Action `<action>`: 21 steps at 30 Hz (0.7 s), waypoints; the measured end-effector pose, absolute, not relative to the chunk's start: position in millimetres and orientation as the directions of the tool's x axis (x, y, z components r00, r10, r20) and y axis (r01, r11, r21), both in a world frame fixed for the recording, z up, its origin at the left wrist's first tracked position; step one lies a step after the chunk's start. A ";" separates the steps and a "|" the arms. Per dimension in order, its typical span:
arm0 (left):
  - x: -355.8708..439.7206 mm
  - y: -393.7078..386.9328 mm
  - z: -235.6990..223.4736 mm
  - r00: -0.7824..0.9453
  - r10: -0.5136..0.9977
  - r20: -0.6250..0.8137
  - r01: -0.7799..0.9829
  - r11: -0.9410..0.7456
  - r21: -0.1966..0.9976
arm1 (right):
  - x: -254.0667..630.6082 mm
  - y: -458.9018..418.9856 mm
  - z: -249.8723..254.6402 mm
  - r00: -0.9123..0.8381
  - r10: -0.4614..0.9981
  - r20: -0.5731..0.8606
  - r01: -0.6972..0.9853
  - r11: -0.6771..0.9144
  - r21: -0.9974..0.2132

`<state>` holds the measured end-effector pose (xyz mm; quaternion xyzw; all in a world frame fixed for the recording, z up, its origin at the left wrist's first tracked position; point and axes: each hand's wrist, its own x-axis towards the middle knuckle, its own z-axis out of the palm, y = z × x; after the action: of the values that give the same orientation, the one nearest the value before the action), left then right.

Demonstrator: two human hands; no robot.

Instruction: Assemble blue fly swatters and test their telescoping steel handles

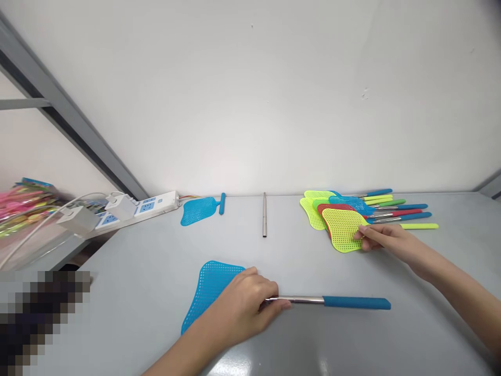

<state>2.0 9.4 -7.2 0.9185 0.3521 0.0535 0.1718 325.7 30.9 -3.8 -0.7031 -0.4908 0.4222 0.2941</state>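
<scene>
My left hand (250, 300) is closed round the metal shaft of a blue fly swatter (217, 279), near where it meets the perforated head. Its blue grip points right, low over the grey table. At the right, my right hand (385, 237) pinches the edge of a yellow fly swatter (344, 230), whose head lies on top of a pile. Under it are a red swatter (326, 211) and several blue, green and yellow ones, handles to the right. My right hand covers part of the yellow swatter's shaft.
Against the wall lie a loose blue swatter head (199, 210) with a short blue piece (222, 203) and a metal telescopic rod (264, 216). A white power strip (156, 206) with plugged-in adapters (121, 207) runs along the left edge. Colourful bagged items (27, 209) sit beyond it.
</scene>
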 end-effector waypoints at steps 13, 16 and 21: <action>2.1 10.0 -5.9 0.762 0.647 0.041 0.591 -0.719 0.366 | 324.2 28.0 -0.1 0.129 0.931 -0.340 0.509 -0.357 -0.784; 2.4 10.2 -6.2 0.760 0.648 0.050 0.589 -0.720 0.368 | 321.6 26.6 4.3 0.110 0.931 -0.347 0.532 -0.350 -0.771; 2.4 9.9 -6.5 0.749 0.660 0.060 0.596 -0.710 0.376 | 319.9 24.3 7.3 0.099 0.937 -0.336 0.557 -0.332 -0.761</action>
<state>2.4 9.9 -6.5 0.9197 0.3414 0.0953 0.1689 319.9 24.3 7.3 -0.7047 -0.5299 0.4117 0.2305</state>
